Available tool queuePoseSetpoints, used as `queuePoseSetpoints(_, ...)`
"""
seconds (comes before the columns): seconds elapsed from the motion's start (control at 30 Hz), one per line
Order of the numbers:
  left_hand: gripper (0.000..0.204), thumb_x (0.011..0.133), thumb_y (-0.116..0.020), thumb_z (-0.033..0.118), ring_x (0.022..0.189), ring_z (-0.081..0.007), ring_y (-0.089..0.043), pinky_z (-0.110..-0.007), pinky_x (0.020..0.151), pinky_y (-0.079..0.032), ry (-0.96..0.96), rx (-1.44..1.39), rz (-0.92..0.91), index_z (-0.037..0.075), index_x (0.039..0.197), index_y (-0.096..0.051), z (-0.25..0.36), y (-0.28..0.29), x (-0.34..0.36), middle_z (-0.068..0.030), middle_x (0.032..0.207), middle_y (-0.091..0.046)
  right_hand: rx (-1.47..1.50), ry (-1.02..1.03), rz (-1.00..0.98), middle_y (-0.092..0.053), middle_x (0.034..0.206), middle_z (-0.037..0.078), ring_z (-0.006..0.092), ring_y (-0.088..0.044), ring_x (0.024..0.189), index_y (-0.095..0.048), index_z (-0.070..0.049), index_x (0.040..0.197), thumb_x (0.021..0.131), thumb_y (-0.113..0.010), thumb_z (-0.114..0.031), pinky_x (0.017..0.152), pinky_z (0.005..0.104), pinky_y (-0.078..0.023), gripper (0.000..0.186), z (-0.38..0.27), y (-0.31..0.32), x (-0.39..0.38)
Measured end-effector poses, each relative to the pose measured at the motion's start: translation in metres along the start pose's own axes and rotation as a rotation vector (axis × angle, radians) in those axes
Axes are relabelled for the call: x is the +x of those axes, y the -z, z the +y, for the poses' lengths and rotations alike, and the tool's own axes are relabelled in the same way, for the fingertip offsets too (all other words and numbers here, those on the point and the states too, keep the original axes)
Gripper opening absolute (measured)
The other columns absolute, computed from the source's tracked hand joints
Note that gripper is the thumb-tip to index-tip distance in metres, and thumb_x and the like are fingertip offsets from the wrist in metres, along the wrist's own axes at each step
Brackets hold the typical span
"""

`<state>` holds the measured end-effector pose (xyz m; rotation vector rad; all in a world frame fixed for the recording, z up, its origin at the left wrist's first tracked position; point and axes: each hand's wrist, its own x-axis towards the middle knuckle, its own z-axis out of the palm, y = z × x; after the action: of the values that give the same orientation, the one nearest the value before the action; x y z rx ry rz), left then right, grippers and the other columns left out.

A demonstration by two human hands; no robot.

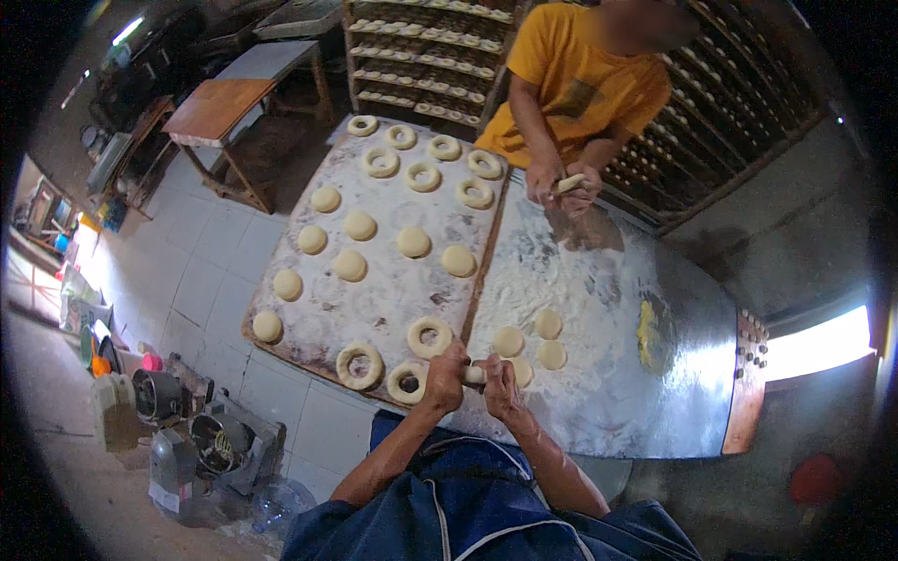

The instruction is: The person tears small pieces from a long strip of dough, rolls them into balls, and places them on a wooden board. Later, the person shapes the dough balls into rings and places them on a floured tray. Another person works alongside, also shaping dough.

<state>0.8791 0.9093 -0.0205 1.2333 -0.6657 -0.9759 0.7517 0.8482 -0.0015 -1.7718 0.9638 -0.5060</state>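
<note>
My left hand (445, 379) and my right hand (503, 388) are close together at the table's near edge, both closed on one piece of dough (474, 375). Only a short pale stretch of it shows between them; the fingers hide the rest. Just left of my left hand lie dough rings (359, 366) on a floured wooden board (309, 360). Several flat dough rounds (508, 341) rest on the floured metal tabletop (599, 393) beyond my right hand.
More dough rounds (412, 241) and rings (422, 177) cover the board. Across the table a co-worker in a yellow shirt (585, 75) holds a dough piece (569, 183). Behind stand racks of dough rings (426, 61). Machines with metal bowls (220, 439) stand on the floor at left.
</note>
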Motion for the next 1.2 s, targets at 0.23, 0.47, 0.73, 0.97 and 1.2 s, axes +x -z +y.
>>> queuePoseSetpoints(0.23,0.034,0.103,-0.041,0.028,0.069,-0.0381,-0.047,-0.044,0.063,-0.040,-0.276,-0.309,0.098,0.003,0.083,-0.049,-0.015,0.078,-0.006,-0.0200,0.076,-0.048,0.116,0.131,-0.234,-0.067,0.084,0.009,0.0171,-0.058,0.076,-0.067,0.005,0.087,0.106,-0.040,-0.052,0.069,0.0354,-0.048,0.066,-0.074,-0.052,0.015)
queuePoseSetpoints(0.47,0.035,0.104,-0.047,0.035,0.074,-0.0364,-0.054,-0.047,0.070,-0.046,0.029,0.068,0.444,0.003,0.090,-0.053,0.062,0.145,0.028,-0.0160,0.079,-0.054,-0.029,0.161,-0.249,-0.069,0.099,0.018,0.0282,-0.066,0.096,-0.064,0.002,0.117,0.091,-0.070,-0.030,0.087,0.0398,-0.052,0.042,-0.109,-0.083,0.070)
queuePoseSetpoints(0.73,0.024,0.087,-0.074,0.020,0.092,-0.0396,-0.058,-0.050,0.082,-0.047,-0.349,1.038,0.215,0.003,0.102,-0.067,0.060,0.181,0.068,-0.0200,0.099,-0.061,-0.378,0.007,0.160,-0.061,0.119,0.023,0.0424,-0.056,0.115,-0.056,-0.002,0.130,0.086,-0.071,-0.019,0.098,0.0514,-0.046,0.050,-0.042,-0.029,0.026)
queuePoseSetpoints(0.97,0.028,0.085,-0.075,0.017,0.099,-0.0388,-0.060,-0.047,0.089,-0.047,-0.395,1.156,0.453,0.002,0.108,-0.067,0.066,0.143,0.059,-0.0158,0.098,-0.065,-0.685,-0.196,0.360,-0.064,0.110,0.020,0.0393,-0.058,0.107,-0.066,-0.006,0.116,0.084,-0.072,-0.017,0.092,0.0529,-0.045,0.035,0.032,0.057,-0.040)
queuePoseSetpoints(1.2,0.033,0.095,-0.068,0.015,0.098,-0.0213,-0.067,-0.036,0.081,-0.055,-0.032,0.554,-0.257,-0.002,0.123,-0.062,0.042,0.001,0.002,-0.0137,0.112,-0.070,-0.040,-0.233,0.245,-0.068,0.102,0.015,0.0270,-0.067,0.089,-0.059,-0.004,0.097,0.076,-0.082,-0.014,0.075,0.0398,-0.055,0.033,0.046,0.069,-0.024)
